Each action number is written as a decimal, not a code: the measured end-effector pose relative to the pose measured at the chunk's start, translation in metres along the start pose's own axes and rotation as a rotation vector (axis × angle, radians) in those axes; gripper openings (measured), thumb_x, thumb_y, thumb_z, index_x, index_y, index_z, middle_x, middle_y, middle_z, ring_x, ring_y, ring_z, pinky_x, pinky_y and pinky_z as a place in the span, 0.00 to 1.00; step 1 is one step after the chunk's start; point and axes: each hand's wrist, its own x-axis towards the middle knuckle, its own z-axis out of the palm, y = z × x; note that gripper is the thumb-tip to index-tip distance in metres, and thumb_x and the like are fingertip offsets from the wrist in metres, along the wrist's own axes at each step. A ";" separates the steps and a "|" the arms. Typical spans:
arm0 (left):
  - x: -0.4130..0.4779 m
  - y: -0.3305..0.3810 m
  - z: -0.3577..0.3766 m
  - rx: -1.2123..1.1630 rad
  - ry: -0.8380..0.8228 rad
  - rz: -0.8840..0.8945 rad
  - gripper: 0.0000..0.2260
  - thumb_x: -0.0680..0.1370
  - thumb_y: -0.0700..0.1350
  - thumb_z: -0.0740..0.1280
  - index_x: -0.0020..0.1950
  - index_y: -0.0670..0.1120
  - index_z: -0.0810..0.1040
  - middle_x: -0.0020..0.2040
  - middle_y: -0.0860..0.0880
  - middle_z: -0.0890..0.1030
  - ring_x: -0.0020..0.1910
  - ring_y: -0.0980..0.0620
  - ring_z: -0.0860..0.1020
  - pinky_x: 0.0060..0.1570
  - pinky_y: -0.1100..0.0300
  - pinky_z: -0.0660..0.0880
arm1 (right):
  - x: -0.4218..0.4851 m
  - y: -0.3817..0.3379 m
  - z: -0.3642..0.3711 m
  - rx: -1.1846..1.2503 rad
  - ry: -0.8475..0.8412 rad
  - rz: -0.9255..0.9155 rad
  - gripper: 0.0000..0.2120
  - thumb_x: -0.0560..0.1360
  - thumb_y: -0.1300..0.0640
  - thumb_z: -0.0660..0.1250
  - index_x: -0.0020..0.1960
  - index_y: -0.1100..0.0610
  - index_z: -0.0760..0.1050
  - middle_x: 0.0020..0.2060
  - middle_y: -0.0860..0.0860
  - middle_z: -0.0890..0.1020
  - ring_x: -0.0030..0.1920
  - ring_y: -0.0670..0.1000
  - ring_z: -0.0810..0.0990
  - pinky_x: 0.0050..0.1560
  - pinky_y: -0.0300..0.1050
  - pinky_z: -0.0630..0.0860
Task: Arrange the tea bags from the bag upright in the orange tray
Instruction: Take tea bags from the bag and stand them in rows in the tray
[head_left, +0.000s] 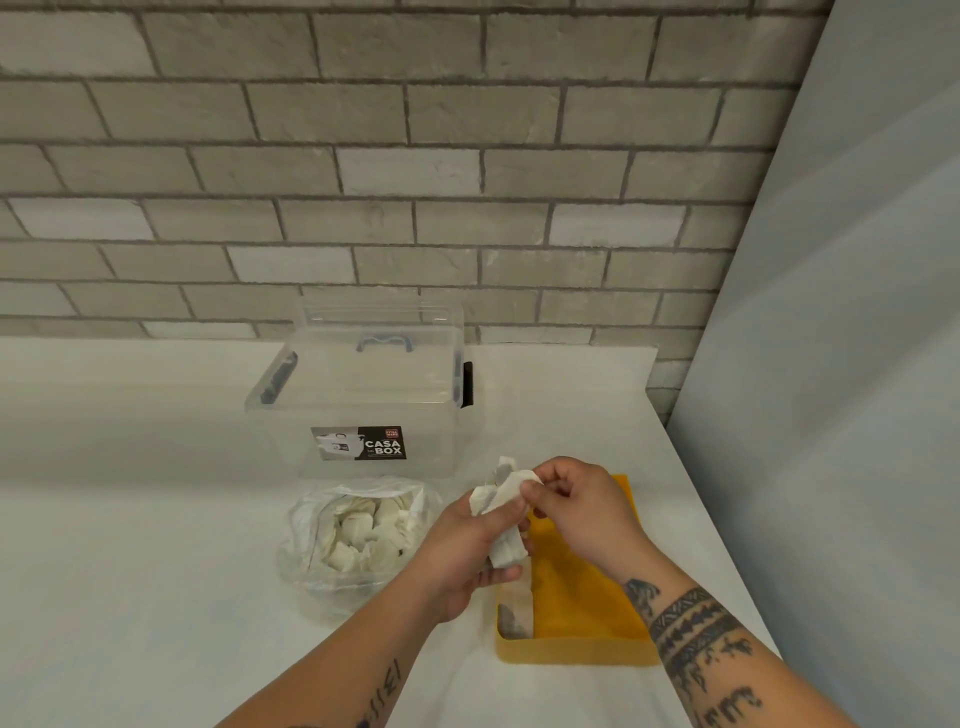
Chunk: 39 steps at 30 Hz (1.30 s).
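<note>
Early stage: one tea bag (516, 618), seemingly upright, in orange tray (576, 656) near bench's right edge. Left hand (462, 551) grips bunch (505, 552) above tray; right hand (571, 499) pinches top tea bag (519, 480). Bag (358, 535) left of tray is mostly full.

Both forearms are cut off by the bottom edge. Left hand (467, 551) wraps a bunch of tea bags (501, 499); count unclear, lower ends hidden by its fingers. Right hand (566, 504) pinches the bunch's top, fingertips covering that corner. Hands and right forearm hide parts of the orange tray (582, 597). Single tea bag (515, 616) in the tray's near-left corner: base hidden behind the front wall. Plastic bag (358, 535) contents jumbled, count untellable. Clear storage box (358, 395) label (358, 443): fine print too small beyond "CASA BOX". Counter (130, 519) cut off at left.
</note>
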 end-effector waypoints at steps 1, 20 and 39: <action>0.000 0.001 -0.001 -0.007 0.005 0.000 0.14 0.79 0.52 0.71 0.63 0.49 0.78 0.47 0.47 0.85 0.47 0.48 0.84 0.42 0.55 0.79 | 0.000 0.001 -0.001 0.008 0.002 -0.005 0.04 0.77 0.53 0.72 0.43 0.49 0.81 0.36 0.45 0.86 0.39 0.45 0.84 0.45 0.47 0.81; 0.029 0.001 -0.005 0.025 0.038 -0.004 0.12 0.78 0.44 0.73 0.61 0.46 0.79 0.51 0.44 0.86 0.47 0.46 0.85 0.34 0.58 0.78 | 0.012 0.010 -0.013 0.046 -0.062 0.031 0.05 0.79 0.58 0.69 0.53 0.49 0.78 0.39 0.48 0.86 0.35 0.46 0.83 0.44 0.44 0.81; 0.056 0.027 -0.006 -0.227 0.119 0.047 0.16 0.77 0.43 0.74 0.63 0.44 0.78 0.47 0.43 0.85 0.42 0.49 0.83 0.30 0.61 0.78 | 0.044 -0.011 -0.025 0.241 -0.031 0.058 0.09 0.74 0.55 0.76 0.54 0.52 0.81 0.44 0.48 0.87 0.43 0.46 0.86 0.38 0.34 0.76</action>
